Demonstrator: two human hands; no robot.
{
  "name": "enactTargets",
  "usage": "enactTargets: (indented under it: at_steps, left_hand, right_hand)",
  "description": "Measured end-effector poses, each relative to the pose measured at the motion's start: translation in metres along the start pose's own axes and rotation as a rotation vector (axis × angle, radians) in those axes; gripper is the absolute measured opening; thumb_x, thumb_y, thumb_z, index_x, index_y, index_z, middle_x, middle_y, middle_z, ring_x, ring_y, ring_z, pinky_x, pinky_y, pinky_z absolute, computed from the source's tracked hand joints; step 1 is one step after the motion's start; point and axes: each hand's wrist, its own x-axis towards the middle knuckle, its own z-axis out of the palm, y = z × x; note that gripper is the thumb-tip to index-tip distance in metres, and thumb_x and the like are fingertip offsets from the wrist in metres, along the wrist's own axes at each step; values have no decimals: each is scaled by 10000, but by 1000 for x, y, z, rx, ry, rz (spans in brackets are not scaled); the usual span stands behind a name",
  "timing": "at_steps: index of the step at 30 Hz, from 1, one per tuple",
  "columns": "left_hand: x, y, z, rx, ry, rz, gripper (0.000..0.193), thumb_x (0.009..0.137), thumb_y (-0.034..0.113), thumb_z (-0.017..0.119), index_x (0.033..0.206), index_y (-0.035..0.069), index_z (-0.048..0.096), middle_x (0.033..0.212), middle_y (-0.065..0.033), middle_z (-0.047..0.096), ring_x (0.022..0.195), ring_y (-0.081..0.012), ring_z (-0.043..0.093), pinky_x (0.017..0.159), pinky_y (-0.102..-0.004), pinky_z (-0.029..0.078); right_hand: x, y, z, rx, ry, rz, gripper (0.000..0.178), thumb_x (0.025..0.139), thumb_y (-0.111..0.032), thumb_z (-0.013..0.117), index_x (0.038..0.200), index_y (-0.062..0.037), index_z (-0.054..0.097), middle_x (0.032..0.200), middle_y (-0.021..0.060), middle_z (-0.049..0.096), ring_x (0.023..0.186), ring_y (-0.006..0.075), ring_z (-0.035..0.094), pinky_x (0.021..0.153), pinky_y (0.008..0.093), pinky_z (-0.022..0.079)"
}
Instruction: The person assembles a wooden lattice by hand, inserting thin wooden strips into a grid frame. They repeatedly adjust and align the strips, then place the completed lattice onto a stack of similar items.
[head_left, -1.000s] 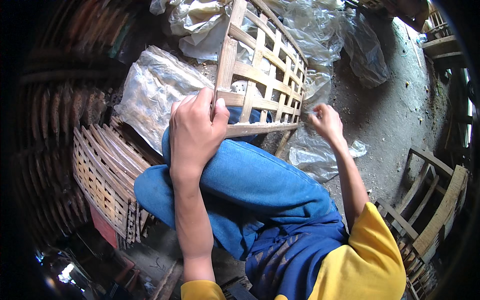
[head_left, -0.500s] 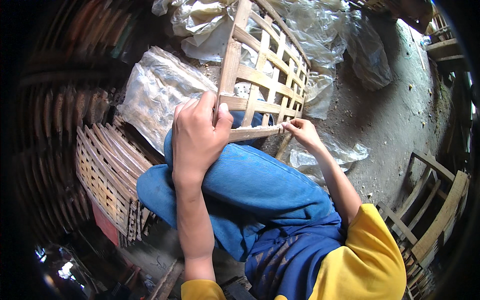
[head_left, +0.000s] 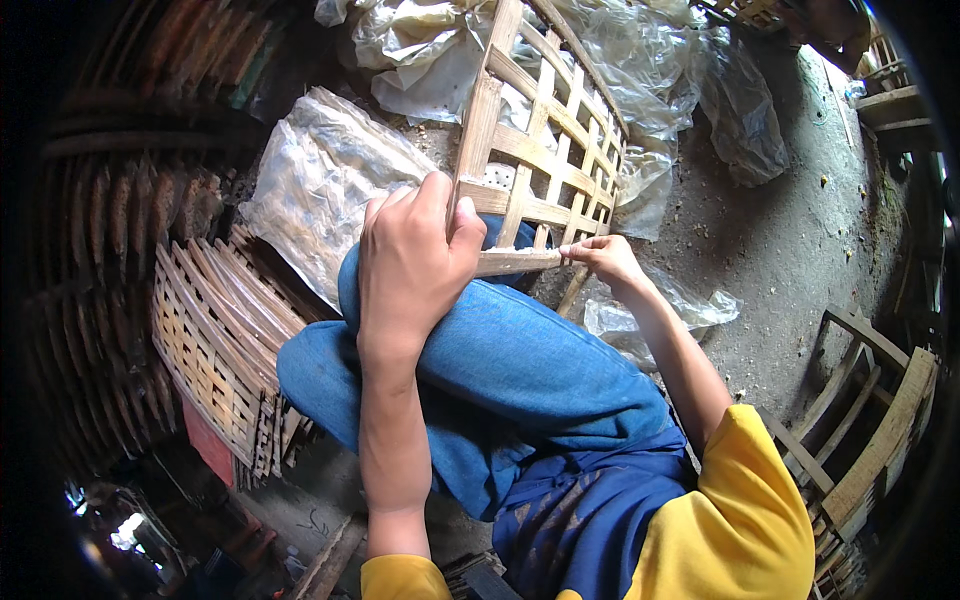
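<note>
A woven bamboo lattice panel (head_left: pixel 482 112) stands tilted over my knees, its open slats framed by thicker strips. My left hand (head_left: pixel 410 275) is closed around its near left corner, thumb over the frame. Pale fuzz shows along the near frame strip (head_left: pixel 520 263). At the right end of that strip, the fingertips of my right hand (head_left: pixel 610 257) pinch the edge. Whether something small sits in that pinch is too fine to make out. My legs in blue jeans (head_left: pixel 540 355) lie beneath the panel.
To the left stands a stack of similar woven panels (head_left: pixel 205 365), with darker stacked pieces (head_left: pixel 110 225) beyond it. Crumpled plastic sheeting (head_left: pixel 325 185) lies beside the panel, and more plastic (head_left: pixel 740 110) covers the floor farther off. A slatted wooden frame (head_left: pixel 880 435) stands at the right.
The panel and my left hand have shifted slightly to the right in view. My right hand stays pinched at the near edge, with only a small movement.
</note>
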Motion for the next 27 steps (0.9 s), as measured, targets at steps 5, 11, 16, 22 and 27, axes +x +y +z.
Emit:
enactTargets:
  at_steps: [5, 11, 16, 22, 27]
  left_hand:
    - [0, -2, 0, -7, -4, -6, 186, 893, 132, 607, 797, -1, 520, 679, -214, 562, 684, -427, 572, 679, -507, 441]
    - [-1, -3, 0, 8, -16, -5, 181, 898, 141, 600, 824, -7, 529, 721, -238, 600, 723, -459, 584, 733, -526, 453]
    - [-2, -4, 0, 38, -12, -16, 169, 898, 138, 597, 839, -8, 536, 727, -247, 605, 735, -466, 589, 740, -541, 456]
    - [0, -3, 0, 21, -21, -16, 177, 901, 141, 599, 836, -9, 535, 725, -245, 602, 738, -460, 593, 710, -535, 453]
    - [-1, -4, -2, -27, -37, -32, 189, 901, 140, 608, 826, -12, 524, 713, -232, 588, 726, -449, 586, 691, -522, 445]
  right_hand:
    - [-3, -3, 0, 77, -8, 35, 278, 792, -303, 876, 862, -43, 808, 782, 33, 739, 732, 91, 608, 713, 275, 460]
    - [5, 5, 2, 91, 32, 13, 247, 794, -267, 864, 861, -38, 796, 747, 13, 704, 686, 80, 557, 649, 271, 426]
    - [8, 1, 5, 58, 23, 39, 226, 804, -248, 829, 853, -30, 790, 715, 13, 680, 624, 89, 537, 594, 299, 430]
    - [10, 2, 14, -25, 44, -11, 191, 890, -237, 720, 826, -64, 771, 653, -44, 632, 578, 50, 428, 556, 266, 341]
    - [2, 3, 7, 277, -7, -74, 214, 920, -209, 628, 962, -10, 694, 922, 57, 687, 722, 101, 571, 602, 274, 463]
